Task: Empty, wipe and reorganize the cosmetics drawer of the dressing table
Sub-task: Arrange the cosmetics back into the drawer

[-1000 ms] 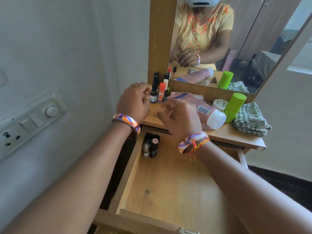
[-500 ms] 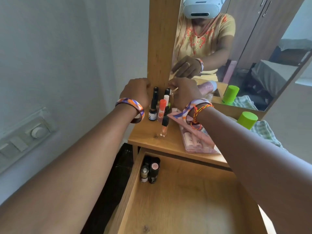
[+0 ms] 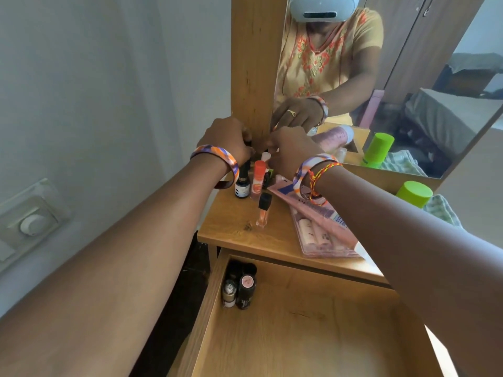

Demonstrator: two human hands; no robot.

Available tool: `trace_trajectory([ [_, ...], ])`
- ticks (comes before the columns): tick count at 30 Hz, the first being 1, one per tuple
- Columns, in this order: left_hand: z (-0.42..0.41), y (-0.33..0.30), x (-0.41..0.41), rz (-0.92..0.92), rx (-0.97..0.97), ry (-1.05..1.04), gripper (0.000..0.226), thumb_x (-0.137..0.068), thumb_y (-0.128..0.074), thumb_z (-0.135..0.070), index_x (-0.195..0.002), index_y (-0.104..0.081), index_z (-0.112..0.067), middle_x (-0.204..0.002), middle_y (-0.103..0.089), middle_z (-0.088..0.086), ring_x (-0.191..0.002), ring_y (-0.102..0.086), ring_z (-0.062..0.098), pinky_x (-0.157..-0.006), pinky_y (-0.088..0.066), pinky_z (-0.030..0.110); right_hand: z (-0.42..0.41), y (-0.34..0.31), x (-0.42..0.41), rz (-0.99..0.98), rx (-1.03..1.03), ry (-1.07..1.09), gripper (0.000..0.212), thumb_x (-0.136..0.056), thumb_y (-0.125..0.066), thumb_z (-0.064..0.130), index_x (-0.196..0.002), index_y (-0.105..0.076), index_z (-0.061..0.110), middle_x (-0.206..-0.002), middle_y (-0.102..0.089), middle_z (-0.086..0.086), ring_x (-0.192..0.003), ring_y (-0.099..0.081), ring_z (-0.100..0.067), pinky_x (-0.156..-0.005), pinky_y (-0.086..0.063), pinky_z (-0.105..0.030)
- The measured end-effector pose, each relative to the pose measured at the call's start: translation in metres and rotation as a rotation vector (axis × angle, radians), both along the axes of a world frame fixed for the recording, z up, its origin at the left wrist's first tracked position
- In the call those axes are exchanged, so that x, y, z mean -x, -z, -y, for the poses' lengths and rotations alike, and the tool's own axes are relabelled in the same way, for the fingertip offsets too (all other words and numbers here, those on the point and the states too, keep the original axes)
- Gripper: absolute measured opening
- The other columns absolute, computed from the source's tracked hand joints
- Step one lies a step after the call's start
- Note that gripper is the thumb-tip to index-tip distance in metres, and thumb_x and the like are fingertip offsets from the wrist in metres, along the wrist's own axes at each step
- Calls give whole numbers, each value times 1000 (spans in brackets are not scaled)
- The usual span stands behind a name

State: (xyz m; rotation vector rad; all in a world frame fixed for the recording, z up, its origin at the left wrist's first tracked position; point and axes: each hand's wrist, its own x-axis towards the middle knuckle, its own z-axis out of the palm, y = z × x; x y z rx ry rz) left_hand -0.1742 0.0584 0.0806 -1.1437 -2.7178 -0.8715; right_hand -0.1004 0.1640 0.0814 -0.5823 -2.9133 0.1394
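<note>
Wooden drawer (image 3: 313, 336), cylindrical glossy bottles (image 3: 241, 289)

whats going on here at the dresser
A person has both hands, left hand and right hand, up among the small bottles at the back of the tabletop, beside the mirror frame. The drawer below stands open with two small containers in its back left corner.

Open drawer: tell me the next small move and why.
Probably lift one small item from the cluster by the mirror post and set it in the drawer beside the two bottles in its back left corner. Both the left hand and the right hand are at that cluster; most of the drawer floor is bare.
</note>
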Motion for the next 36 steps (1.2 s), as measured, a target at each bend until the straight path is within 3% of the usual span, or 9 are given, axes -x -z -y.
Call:
trace_trajectory([
  [7, 0, 1, 0, -17, -17, -5, 26, -86, -62, -16, -110, -65, -6, -109, -65, 15, -97, -62, 28, -77, -41, 24, 2, 2, -1, -36, 29, 0, 27, -84, -59, 7, -111, -64, 11, -107, -61, -12, -92, -62, -24, -74, -47, -25],
  [14, 3, -2, -4, -38, -59, -20, 29, -85, -63, -13, -113, -61, -5, -112, -63, 16, -100, -60, 30, -83, -45, 28, 6, -1, -6, -21, 66, 10, 28, -89, -56, 10, -116, -63, 9, -115, -64, -9, -103, -61, -23, -85, -47, -26],
  [18, 10, -10, -9, -55, -127, -29, 28, -85, -63, -13, -112, -60, -6, -111, -63, 15, -99, -61, 29, -78, -41, 24, 8, -10, -17, -65, 89, 16, 28, -89, -55, 5, -114, -64, 10, -119, -62, -9, -109, -59, -23, -79, -39, -20],
  [31, 56, -65, -57, -187, -352, -23, 23, -86, -62, -11, -109, -61, -7, -105, -66, 12, -95, -63, 24, -79, -44, 22, 46, -71, -75, -204, -33, 37, 28, -86, -57, 5, -112, -65, 9, -116, -64, -10, -107, -59, -27, -80, -40, -22],
  [34, 73, -74, -76, -185, -347, -15, 23, -83, -67, -14, -104, -63, -7, -102, -66, 11, -92, -64, 23, -78, -44, 22, 62, -82, -93, -206, -61, 25, 26, -86, -57, 6, -110, -67, 9, -115, -64, -10, -107, -58, -26, -75, -32, -17],
  [36, 86, -78, -88, -156, -276, 20, 25, -80, -70, -14, -103, -64, -6, -102, -67, 10, -92, -63, 23, -77, -44, 23, 75, -88, -105, -187, -62, 16, 26, -86, -56, 8, -110, -67, 5, -113, -65, -12, -105, -58, -27, -74, -36, -20],
])
